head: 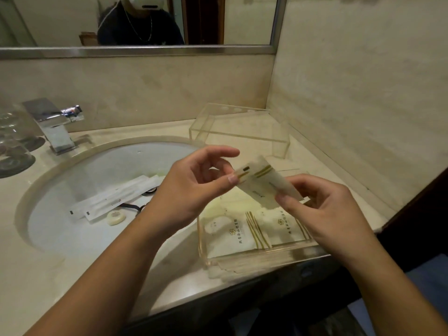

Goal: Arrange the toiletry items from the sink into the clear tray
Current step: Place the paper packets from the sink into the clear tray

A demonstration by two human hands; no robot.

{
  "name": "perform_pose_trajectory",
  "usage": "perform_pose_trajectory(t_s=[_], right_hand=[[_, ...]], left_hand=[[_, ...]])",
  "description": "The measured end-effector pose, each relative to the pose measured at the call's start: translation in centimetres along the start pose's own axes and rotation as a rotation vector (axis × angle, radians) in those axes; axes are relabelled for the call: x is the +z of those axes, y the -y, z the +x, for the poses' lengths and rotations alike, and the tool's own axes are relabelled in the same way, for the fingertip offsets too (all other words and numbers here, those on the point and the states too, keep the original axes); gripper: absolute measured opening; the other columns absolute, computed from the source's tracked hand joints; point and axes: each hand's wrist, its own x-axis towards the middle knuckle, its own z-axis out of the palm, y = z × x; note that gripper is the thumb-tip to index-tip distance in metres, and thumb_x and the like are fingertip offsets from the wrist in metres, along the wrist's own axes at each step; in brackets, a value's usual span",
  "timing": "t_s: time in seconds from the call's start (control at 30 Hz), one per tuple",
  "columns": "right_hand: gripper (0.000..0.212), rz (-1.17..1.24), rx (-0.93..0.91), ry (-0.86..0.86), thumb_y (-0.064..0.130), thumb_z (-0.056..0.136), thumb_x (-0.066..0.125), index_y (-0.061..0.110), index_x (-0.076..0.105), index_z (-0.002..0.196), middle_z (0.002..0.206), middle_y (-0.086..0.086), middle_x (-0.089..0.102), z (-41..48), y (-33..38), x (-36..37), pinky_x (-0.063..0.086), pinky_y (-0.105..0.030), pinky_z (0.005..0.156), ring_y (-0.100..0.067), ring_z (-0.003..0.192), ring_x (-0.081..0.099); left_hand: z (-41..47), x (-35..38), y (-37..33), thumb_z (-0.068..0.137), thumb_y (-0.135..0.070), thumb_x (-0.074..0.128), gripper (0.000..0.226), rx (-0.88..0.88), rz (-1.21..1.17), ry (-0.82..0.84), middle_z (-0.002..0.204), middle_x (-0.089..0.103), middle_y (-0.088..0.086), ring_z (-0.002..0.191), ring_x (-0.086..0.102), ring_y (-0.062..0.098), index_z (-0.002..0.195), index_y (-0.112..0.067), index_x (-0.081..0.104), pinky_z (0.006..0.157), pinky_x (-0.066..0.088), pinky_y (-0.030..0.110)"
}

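Note:
Both hands hold one white sachet [263,181] with gold stripes above the clear tray [261,257]. My left hand [194,187] pinches its left end and my right hand [322,209] grips its right end. Two similar white packets [232,235] lie flat inside the tray. In the white sink [80,170] lie long white wrapped packets [114,196], a small oval soap [116,217] and a black item [134,206] partly hidden behind my left wrist.
A chrome tap [54,127] stands behind the sink at the left, with upturned glasses [12,144] at the far left. A clear acrylic stand [240,128] sits in the back corner by the wall. The counter edge [218,291] runs close below the tray.

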Motion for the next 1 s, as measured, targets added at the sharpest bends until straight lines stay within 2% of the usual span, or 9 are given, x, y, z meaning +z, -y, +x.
perform_pose_trajectory(t_s=[0.1,0.2,0.3,0.4,0.47,0.57,0.7,0.9,1.0], right_hand=[[0.017,-0.049,0.004,-0.037,0.019,0.084,0.076,0.035,0.078,0.091,0.09,0.008,0.074,-0.6,-0.6,-1.1,0.053,-0.04,0.063,-0.03,0.071,0.062],[0.026,-0.112,-0.02,-0.047,0.01,0.079,0.075,0.035,0.077,0.085,0.102,0.014,0.073,-1.2,-1.0,-1.6,0.049,-0.044,0.063,-0.025,0.082,0.062],[0.038,-0.219,-0.078,-0.036,0.0,0.078,0.075,0.037,0.076,0.083,0.109,0.02,0.07,-1.7,-1.1,-1.8,0.046,-0.023,0.062,-0.008,0.096,0.062],[0.036,-0.329,-0.128,-0.035,-0.001,0.078,0.079,0.034,0.076,0.084,0.109,0.018,0.068,-1.9,-1.4,-2.1,0.042,-0.003,0.067,0.01,0.094,0.054],[0.035,-0.406,-0.156,-0.032,0.001,0.078,0.081,0.035,0.076,0.088,0.111,0.018,0.067,-2.0,-1.6,-2.4,0.04,-0.001,0.073,0.008,0.1,0.054],[0.032,-0.493,-0.191,-0.032,0.014,0.077,0.082,0.04,0.074,0.094,0.113,0.024,0.062,-2.0,-1.6,-2.6,0.039,-0.008,0.085,-0.003,0.115,0.054],[0.028,-0.471,-0.224,-0.042,0.031,0.078,0.08,0.041,0.071,0.103,0.109,0.023,0.062,-2.1,-0.6,-2.5,0.041,-0.018,0.093,-0.006,0.114,0.054],[0.026,-0.457,-0.265,-0.059,0.02,0.079,0.081,0.035,0.074,0.099,0.098,0.018,0.068,-1.9,0.2,-2.7,0.045,-0.016,0.078,-0.009,0.1,0.062],[0.022,-0.144,-0.154,-0.033,0.01,0.08,0.08,0.028,0.075,0.09,0.102,0.008,0.073,-1.9,0.5,-3.3,0.053,-0.024,0.084,-0.012,0.104,0.066]], left_hand=[[-0.4,0.3,-0.1,0.089,-0.011,0.076,0.023,0.075,0.318,0.088,0.091,0.074,-0.007,0.09,0.071,0.009,0.108,-0.024,0.074,0.083,0.058,0.026],[-0.7,0.7,0.1,0.089,-0.02,0.075,0.014,0.175,0.632,0.143,0.096,0.07,-0.013,0.099,0.067,0.01,0.093,-0.033,0.075,0.083,0.053,0.026],[-0.9,1.2,0.2,0.089,-0.026,0.073,0.012,0.199,0.764,0.201,0.102,0.064,-0.016,0.104,0.061,0.006,0.092,-0.038,0.073,0.085,0.05,0.022],[-0.5,1.4,0.7,0.089,-0.032,0.073,0.01,0.167,0.863,0.244,0.102,0.059,-0.02,0.105,0.057,0.002,0.091,-0.042,0.073,0.087,0.051,0.026],[-0.2,1.8,0.8,0.09,-0.031,0.073,0.011,0.162,0.885,0.267,0.103,0.059,-0.021,0.105,0.057,0.002,0.092,-0.041,0.072,0.089,0.051,0.027],[0.1,2.6,0.3,0.091,-0.028,0.071,0.011,0.157,0.798,0.257,0.1,0.065,-0.021,0.102,0.062,0.001,0.094,-0.038,0.07,0.084,0.047,0.014],[0.7,3.5,-0.6,0.092,-0.023,0.072,0.011,0.214,0.755,0.191,0.09,0.067,-0.016,0.094,0.063,0.005,0.097,-0.033,0.071,0.077,0.046,0.011],[0.5,4.6,-1.7,0.092,-0.026,0.072,0.021,0.285,0.632,0.227,0.101,0.068,-0.016,0.102,0.065,0.007,0.112,-0.032,0.069,0.084,0.052,0.02],[0.4,3.8,-1.1,0.092,-0.039,0.071,0.043,0.223,0.677,0.257,0.124,0.058,-0.027,0.121,0.055,-0.002,0.13,-0.042,0.054,0.093,0.049,0.017]])
